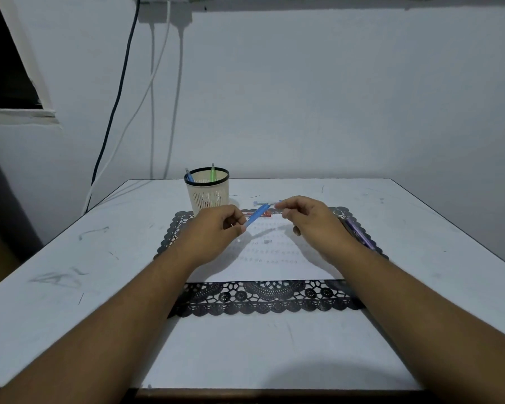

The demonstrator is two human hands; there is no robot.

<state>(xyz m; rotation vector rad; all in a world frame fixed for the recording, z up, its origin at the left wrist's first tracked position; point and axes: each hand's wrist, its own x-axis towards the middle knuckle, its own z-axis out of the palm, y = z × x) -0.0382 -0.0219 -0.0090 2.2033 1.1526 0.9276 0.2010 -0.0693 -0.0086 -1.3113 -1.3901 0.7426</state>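
Note:
My left hand (216, 225) pinches the near end of a blue pen (257, 214), which slants up and to the right above a white sheet of paper (263, 258). My right hand (309, 218) hovers just right of the pen's far end with thumb and fingers curled together; whether they pinch a small part is hidden by blur. The paper lies on a black lace placemat (263, 298). A cream pen holder with a black rim (207, 191) stands behind my left hand, holding a blue pen (189, 174) and a green pen (213, 172).
A purple pen (359, 233) lies on the mat's right side beside my right wrist. Two small flat packs (264, 203) lie behind the paper. The white table (70, 272) stands against a wall with cables (120, 97) hanging at the left.

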